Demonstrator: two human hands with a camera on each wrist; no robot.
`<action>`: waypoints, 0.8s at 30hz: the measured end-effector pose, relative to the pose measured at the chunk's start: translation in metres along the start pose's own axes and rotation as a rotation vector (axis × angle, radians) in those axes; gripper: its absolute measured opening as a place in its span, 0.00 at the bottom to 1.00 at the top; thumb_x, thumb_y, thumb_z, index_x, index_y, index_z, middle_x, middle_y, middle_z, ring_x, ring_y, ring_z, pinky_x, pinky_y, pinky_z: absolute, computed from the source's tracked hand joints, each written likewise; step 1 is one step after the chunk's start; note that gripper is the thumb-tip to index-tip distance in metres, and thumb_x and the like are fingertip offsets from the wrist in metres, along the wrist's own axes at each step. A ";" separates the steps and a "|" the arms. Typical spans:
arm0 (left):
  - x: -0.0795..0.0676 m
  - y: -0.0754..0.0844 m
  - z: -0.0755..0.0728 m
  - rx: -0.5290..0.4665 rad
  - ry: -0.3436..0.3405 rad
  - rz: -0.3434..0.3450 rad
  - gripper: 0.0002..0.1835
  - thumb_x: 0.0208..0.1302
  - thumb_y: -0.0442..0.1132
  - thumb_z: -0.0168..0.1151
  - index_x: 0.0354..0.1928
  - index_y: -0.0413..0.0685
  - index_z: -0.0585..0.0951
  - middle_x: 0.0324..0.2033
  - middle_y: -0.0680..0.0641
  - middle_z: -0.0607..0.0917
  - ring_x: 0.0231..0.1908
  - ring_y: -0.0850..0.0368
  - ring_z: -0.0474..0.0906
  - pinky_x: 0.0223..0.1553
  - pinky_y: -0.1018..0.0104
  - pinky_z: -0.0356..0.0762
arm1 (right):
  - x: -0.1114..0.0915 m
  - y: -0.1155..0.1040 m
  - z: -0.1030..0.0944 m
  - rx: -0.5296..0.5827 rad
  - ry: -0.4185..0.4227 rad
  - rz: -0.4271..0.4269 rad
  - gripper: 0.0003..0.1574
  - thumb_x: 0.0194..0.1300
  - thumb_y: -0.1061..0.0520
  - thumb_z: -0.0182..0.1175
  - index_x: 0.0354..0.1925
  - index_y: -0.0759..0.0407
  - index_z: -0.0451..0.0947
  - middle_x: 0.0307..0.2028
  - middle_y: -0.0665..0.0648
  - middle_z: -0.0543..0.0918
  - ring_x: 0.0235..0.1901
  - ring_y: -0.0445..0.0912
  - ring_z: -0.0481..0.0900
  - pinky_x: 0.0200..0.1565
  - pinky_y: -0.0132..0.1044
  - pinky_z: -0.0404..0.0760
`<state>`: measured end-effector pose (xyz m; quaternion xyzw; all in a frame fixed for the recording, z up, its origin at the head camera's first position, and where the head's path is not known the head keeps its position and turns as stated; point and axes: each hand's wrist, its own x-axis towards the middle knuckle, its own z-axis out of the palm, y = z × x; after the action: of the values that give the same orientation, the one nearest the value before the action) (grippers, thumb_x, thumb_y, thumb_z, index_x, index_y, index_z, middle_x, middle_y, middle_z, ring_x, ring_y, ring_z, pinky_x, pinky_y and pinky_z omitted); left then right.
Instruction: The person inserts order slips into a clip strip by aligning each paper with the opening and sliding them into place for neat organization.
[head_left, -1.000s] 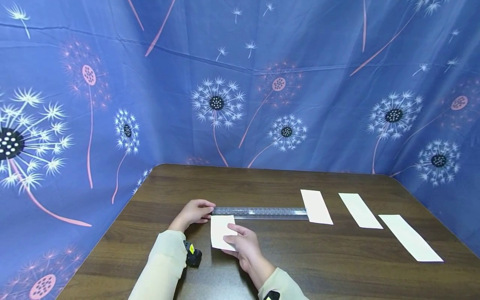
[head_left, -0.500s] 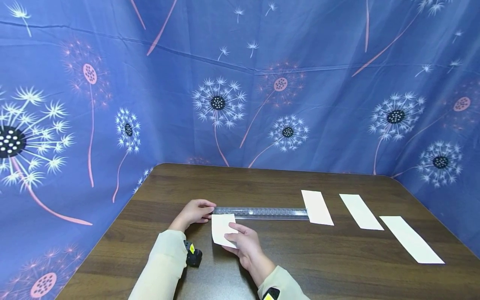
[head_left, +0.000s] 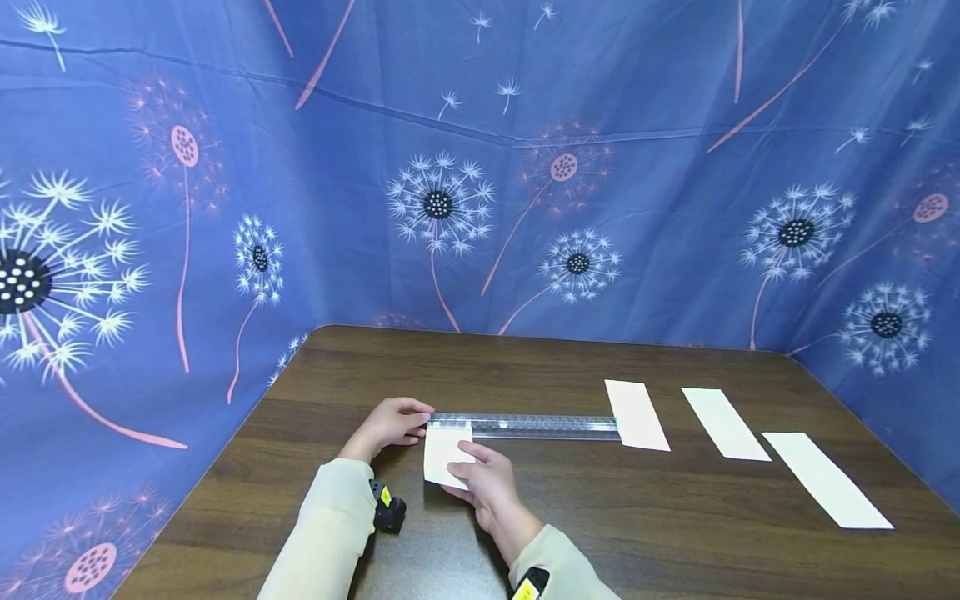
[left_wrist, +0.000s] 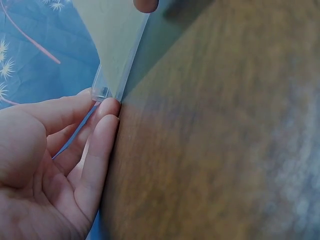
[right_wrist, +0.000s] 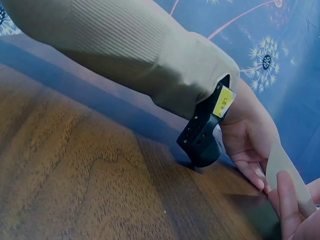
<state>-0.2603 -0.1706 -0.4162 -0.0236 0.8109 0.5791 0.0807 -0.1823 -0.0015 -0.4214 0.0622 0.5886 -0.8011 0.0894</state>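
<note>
A long clear plastic strip (head_left: 543, 427) lies across the middle of the table. My left hand (head_left: 386, 425) pinches its left end between thumb and fingers. In my right hand (head_left: 491, 490) is a white paper card (head_left: 447, 457), gripped by its right side. The card's far edge shows through the clear plastic at the strip's left end, beside my left fingertips. From the left wrist view, a corner of the card (left_wrist: 117, 40) tapers into the clear strip (left_wrist: 98, 86) right at the left hand's fingers.
Three more white cards lie to the right. The nearest card (head_left: 637, 415) meets the strip's right end; a second card (head_left: 726, 423) and a third card (head_left: 827, 481) lie farther right. A blue dandelion-print curtain (head_left: 480, 167) hangs behind the wooden table (head_left: 637, 533).
My right hand has moved the card slightly away from me, and its far edge now overlaps the strip's left end. My left hand has stayed on the strip.
</note>
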 end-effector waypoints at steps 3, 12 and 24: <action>0.001 0.000 0.000 0.004 -0.001 0.000 0.10 0.64 0.32 0.58 0.45 0.36 0.81 0.35 0.45 0.83 0.28 0.57 0.80 0.31 0.64 0.80 | 0.002 0.001 0.001 -0.002 0.007 -0.006 0.30 0.53 0.77 0.56 0.55 0.81 0.65 0.35 0.60 0.80 0.30 0.45 0.80 0.33 0.41 0.82; 0.000 0.001 0.000 0.018 0.000 0.005 0.10 0.64 0.33 0.58 0.46 0.36 0.81 0.38 0.44 0.83 0.29 0.57 0.80 0.31 0.64 0.80 | 0.002 -0.002 -0.004 -0.040 -0.021 0.038 0.26 0.57 0.70 0.56 0.55 0.78 0.68 0.36 0.60 0.79 0.29 0.43 0.79 0.33 0.41 0.82; 0.002 -0.002 -0.002 0.007 -0.006 -0.012 0.10 0.64 0.33 0.58 0.46 0.38 0.81 0.36 0.45 0.82 0.28 0.57 0.79 0.31 0.65 0.80 | 0.005 -0.001 -0.008 -0.014 -0.063 0.046 0.27 0.55 0.77 0.51 0.56 0.82 0.64 0.39 0.64 0.78 0.34 0.46 0.79 0.39 0.43 0.81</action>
<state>-0.2622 -0.1725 -0.4175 -0.0266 0.8125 0.5758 0.0866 -0.1870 0.0060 -0.4240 0.0501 0.5897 -0.7961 0.1267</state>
